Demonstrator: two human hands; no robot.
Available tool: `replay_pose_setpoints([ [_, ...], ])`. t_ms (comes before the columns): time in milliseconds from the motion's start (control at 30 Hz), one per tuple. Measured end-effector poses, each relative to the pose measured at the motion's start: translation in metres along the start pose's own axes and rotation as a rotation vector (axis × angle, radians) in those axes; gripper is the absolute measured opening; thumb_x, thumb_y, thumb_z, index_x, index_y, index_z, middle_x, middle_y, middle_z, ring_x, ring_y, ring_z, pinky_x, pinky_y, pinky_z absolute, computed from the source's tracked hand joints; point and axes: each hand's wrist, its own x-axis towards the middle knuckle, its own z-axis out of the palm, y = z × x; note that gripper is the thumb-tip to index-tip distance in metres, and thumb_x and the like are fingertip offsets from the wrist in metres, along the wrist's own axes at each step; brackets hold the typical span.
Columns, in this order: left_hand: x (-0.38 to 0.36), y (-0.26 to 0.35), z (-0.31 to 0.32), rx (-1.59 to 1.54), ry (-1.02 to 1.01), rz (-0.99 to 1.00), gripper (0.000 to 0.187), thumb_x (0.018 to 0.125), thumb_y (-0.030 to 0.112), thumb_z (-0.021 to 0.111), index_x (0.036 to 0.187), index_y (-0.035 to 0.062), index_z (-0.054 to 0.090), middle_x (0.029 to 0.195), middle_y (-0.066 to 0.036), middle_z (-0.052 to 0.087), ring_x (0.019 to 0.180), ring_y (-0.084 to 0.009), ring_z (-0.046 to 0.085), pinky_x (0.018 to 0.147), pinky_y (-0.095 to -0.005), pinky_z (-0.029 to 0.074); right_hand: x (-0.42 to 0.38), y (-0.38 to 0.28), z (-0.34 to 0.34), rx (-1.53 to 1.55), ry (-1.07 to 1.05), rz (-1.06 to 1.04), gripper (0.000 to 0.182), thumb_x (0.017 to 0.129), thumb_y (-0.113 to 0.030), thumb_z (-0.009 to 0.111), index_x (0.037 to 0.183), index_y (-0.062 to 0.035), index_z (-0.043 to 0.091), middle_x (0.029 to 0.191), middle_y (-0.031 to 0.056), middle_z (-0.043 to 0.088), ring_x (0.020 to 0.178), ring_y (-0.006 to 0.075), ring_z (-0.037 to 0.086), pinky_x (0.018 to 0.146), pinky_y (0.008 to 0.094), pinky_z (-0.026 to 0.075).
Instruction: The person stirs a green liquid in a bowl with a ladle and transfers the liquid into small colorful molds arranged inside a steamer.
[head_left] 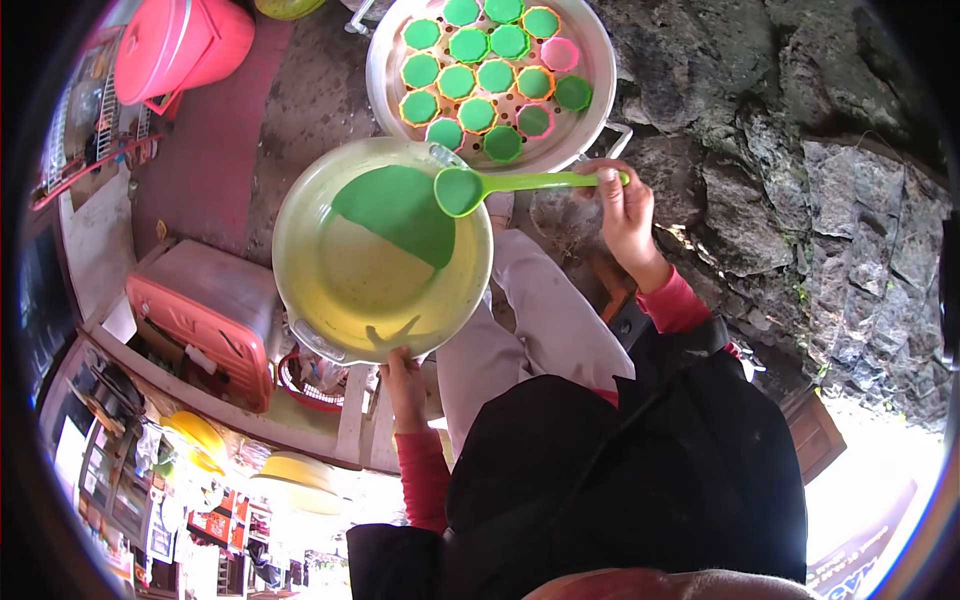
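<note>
My left hand grips the near rim of a pale yellow basin, which is tilted so that green batter pools toward its far right side. In my right hand is the handle of a lime-green ladle. Its bowl holds green liquid and hangs over the basin's right rim. Beyond the basin sits a round metal steamer tray with small holes. Several scalloped moulds in green, orange and pink stand on it, holding green batter.
A pink lidded bucket stands at the upper left. Below it are a pink plastic box and a red basket. A rough stone wall runs along the right. The steamer's metal handle sticks out near my right hand.
</note>
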Motion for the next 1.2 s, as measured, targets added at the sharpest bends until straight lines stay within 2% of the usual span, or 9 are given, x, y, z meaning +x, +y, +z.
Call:
replay_pose_setpoints([
  [133, 0.001, 0.014, 0.000, 0.220, 0.019, 0.112, 0.018, 0.082, -0.004, 0.054, 0.099, 0.0033, 0.051, 0.099, -0.012, 0.042, 0.071, -0.0113, 0.044, 0.066, -0.0243, 0.047, 0.008, 0.007, -0.019, 0.060, 0.144, -0.006, 0.031, 0.097, -0.024, 0.041, 0.096, 0.0029, 0.058, 0.075, 0.0062, 0.063, 0.066, 0.0098, 0.056, 0.064, 0.0240, 0.045],
  [200, 0.002, -0.005, -0.002, -0.204, 0.081, -0.326, 0.020, 0.080, -0.004, 0.057, 0.098, 0.0014, 0.051, 0.103, -0.023, 0.050, 0.090, -0.0350, 0.054, 0.077, -0.0379, 0.046, 0.013, 0.015, -0.029, 0.038, 0.191, 0.012, 0.033, 0.097, -0.026, 0.041, 0.095, 0.0022, 0.058, 0.073, 0.0046, 0.061, 0.066, 0.0085, 0.054, 0.064, 0.0233, 0.044],
  [333, 0.005, -0.002, -0.001, -0.530, 0.141, -0.389, 0.019, 0.079, -0.004, 0.056, 0.097, 0.0010, 0.051, 0.104, -0.023, 0.049, 0.091, -0.0349, 0.054, 0.077, -0.0377, 0.046, 0.025, 0.043, -0.043, -0.002, 0.262, -0.010, 0.034, 0.096, -0.028, 0.042, 0.096, 0.0020, 0.057, 0.074, 0.0046, 0.061, 0.066, 0.0079, 0.053, 0.064, 0.0227, 0.043],
  [400, 0.003, 0.011, -0.002, 0.093, 0.030, 0.029, 0.019, 0.079, -0.004, 0.056, 0.097, 0.0006, 0.051, 0.105, -0.023, 0.049, 0.092, -0.0328, 0.053, 0.077, -0.0378, 0.046, 0.032, 0.056, -0.047, -0.037, 0.340, 0.029, 0.035, 0.097, -0.029, 0.041, 0.097, 0.0017, 0.057, 0.074, 0.0043, 0.061, 0.066, 0.0075, 0.052, 0.064, 0.0221, 0.043],
  [633, 0.001, 0.000, -0.004, 0.365, 0.019, 0.085, 0.015, 0.083, -0.002, 0.052, 0.097, 0.0017, 0.051, 0.106, -0.019, 0.048, 0.094, -0.0244, 0.052, 0.079, -0.0331, 0.047, 0.051, 0.104, -0.049, -0.027, 0.466, 0.072, 0.036, 0.096, -0.031, 0.043, 0.095, 0.0019, 0.057, 0.074, 0.0050, 0.063, 0.066, 0.0087, 0.056, 0.065, 0.0231, 0.045],
  [700, 0.000, -0.024, -0.003, -0.207, 0.069, -0.222, 0.015, 0.084, 0.001, 0.050, 0.100, 0.0004, 0.049, 0.107, -0.015, 0.048, 0.096, -0.0202, 0.051, 0.081, -0.0305, 0.047, 0.056, 0.110, -0.047, -0.044, 0.483, 0.072, 0.035, 0.096, -0.030, 0.043, 0.094, 0.0021, 0.057, 0.072, 0.0051, 0.062, 0.063, 0.0083, 0.055, 0.063, 0.0234, 0.045],
  [833, -0.003, -0.030, -0.006, 0.175, -0.028, -0.019, 0.019, 0.084, 0.004, 0.049, 0.103, -0.0020, 0.047, 0.109, -0.012, 0.047, 0.099, -0.0169, 0.050, 0.085, -0.0298, 0.047, 0.061, 0.115, -0.045, -0.007, 0.513, 0.085, 0.034, 0.096, -0.029, 0.043, 0.093, 0.0023, 0.058, 0.070, 0.0049, 0.062, 0.061, 0.0077, 0.054, 0.061, 0.0230, 0.045],
  [900, 0.001, -0.019, -0.003, -0.277, 0.055, -0.307, 0.023, 0.084, 0.005, 0.047, 0.105, -0.0032, 0.045, 0.110, -0.011, 0.047, 0.101, -0.0166, 0.050, 0.087, -0.0311, 0.046, 0.062, 0.116, -0.046, -0.039, 0.515, 0.105, 0.034, 0.096, -0.028, 0.043, 0.091, 0.0021, 0.059, 0.068, 0.0043, 0.062, 0.060, 0.0073, 0.054, 0.059, 0.0227, 0.045],
  [1200, 0.012, 0.027, 0.001, -0.888, 0.155, -0.558, 0.019, 0.085, 0.006, 0.051, 0.101, -0.0023, 0.046, 0.107, -0.010, 0.045, 0.093, -0.0149, 0.050, 0.078, -0.0298, 0.049, 0.067, 0.110, -0.046, -0.032, 0.546, 0.091, 0.035, 0.095, -0.029, 0.045, 0.087, 0.0020, 0.060, 0.064, 0.0035, 0.061, 0.056, 0.0064, 0.052, 0.057, 0.0218, 0.044],
])
